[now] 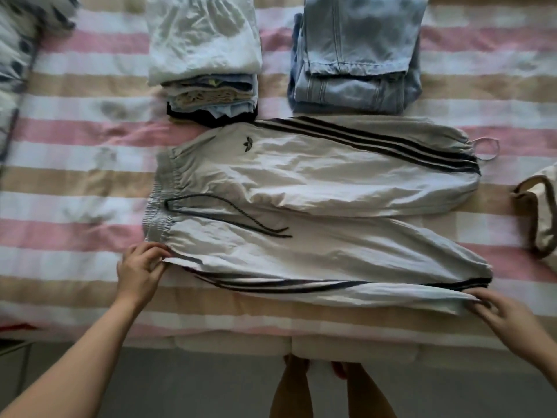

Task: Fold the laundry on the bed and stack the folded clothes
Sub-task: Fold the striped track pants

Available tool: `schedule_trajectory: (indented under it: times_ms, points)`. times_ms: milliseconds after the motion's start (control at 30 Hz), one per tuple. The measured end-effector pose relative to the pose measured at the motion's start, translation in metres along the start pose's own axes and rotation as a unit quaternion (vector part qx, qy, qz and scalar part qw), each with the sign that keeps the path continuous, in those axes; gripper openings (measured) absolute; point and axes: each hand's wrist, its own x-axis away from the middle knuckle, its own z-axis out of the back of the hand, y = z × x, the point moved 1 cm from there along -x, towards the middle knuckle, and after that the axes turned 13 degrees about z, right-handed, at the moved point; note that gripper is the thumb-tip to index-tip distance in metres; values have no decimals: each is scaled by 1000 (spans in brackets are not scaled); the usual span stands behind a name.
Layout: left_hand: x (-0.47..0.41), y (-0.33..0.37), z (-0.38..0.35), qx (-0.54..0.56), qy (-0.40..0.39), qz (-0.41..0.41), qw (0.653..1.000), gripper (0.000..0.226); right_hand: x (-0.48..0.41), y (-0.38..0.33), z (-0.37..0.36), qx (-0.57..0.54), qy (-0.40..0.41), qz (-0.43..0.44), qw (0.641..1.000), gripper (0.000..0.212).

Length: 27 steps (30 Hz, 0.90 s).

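Item under work: the pale grey track trousers (316,206) of thin fabric, with three dark stripes down each outer seam, lie flat and unfolded on the bed. Their long axis runs left to right across your front. The elastic waistband (159,200) is at your left and the two gathered cuffs at your right. The legs lie side by side, one nearer you and one farther, and the dark drawstring (229,212) trails loose over the front.

Both hands work the trousers' near long edge, well apart, one at each end. Your left hand (140,270) pinches the near corner of the waist, and your right hand (500,315) closes its fingers on the hem of the near cuff. Both forearms reach forward from the bed's near side, the palms turned down. Neither hand is nearer the trousers; each is already on the cloth.

Judgement: the near leg must be carried up and away from you onto the far leg, so both ends have to rise together or the thin fabric will skew.

Beyond the trousers' far edge stand two finished piles, both close to it. The mixed stack topped by a white garment (205,40) is behind the waist end. The folded pale blue denim stack (358,55) is behind the mid-leg. A beige cloth item with brown edging (539,218) lies past the cuffs. Under all is the pink, beige and white striped bed cover (75,182).
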Motion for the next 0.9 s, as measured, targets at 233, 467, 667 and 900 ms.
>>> schedule_trajectory:
  times_ms: [233,467,667,900]
  points:
    - [-60,47,54,205,-80,54,974,16,-48,-20,80,-137,116,-67,981,21]
    - [-167,96,71,197,-86,45,976,19,-145,-62,131,-136,255,-57,956,39]
    - [-244,112,51,154,-77,88,981,18,-233,-58,141,-133,254,-74,955,41]
    - [-268,122,3,38,4,69,997,19,-301,-23,104,-128,256,-131,949,43]
